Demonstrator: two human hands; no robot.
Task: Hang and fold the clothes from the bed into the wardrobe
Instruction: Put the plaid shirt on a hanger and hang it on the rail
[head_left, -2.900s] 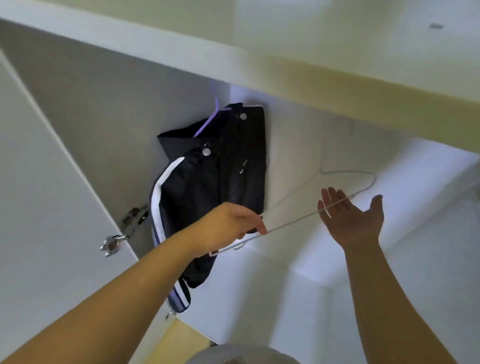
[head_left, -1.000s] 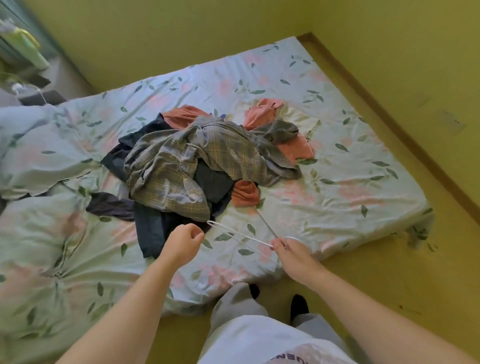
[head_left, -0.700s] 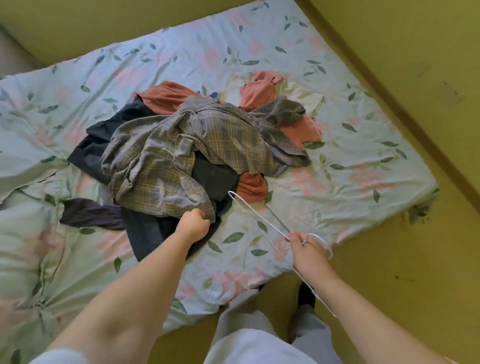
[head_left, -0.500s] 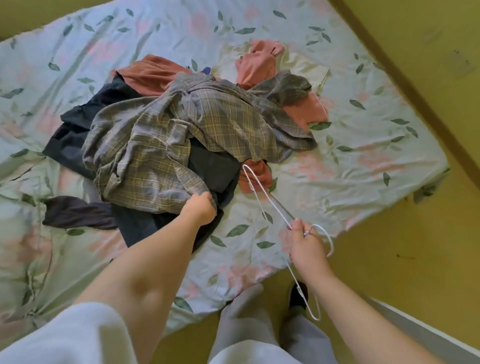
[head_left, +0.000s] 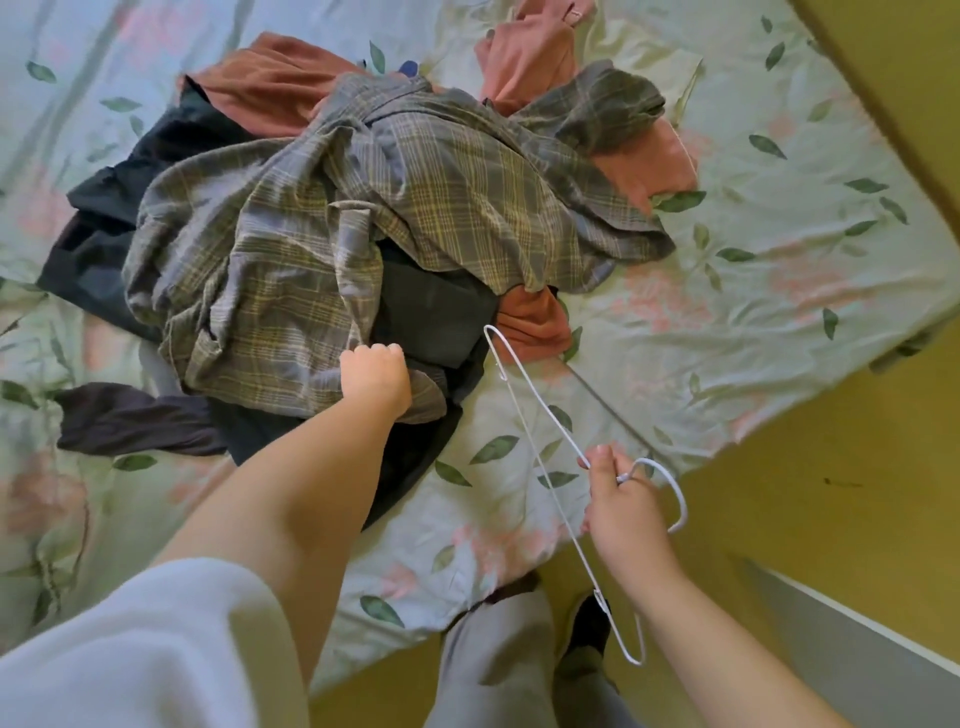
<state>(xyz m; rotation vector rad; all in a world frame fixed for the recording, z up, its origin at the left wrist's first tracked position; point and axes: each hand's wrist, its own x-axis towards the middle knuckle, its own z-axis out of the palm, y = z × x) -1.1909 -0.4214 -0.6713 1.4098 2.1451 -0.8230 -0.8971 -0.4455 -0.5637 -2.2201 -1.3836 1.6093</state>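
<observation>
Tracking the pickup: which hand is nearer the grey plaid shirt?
Left. The left hand grips the grey plaid shirt at its edge; the right hand, holding a white wire hanger, is apart from it.

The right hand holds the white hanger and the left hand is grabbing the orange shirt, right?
Not quite. In the head view the left hand grips the grey plaid shirt, not an orange one. The right hand does hold the white hanger.

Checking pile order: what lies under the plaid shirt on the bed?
Dark garments and rust-orange cloth show beneath the plaid shirt, whose edge the left hand grips. How many pieces it covers cannot be seen.
</observation>
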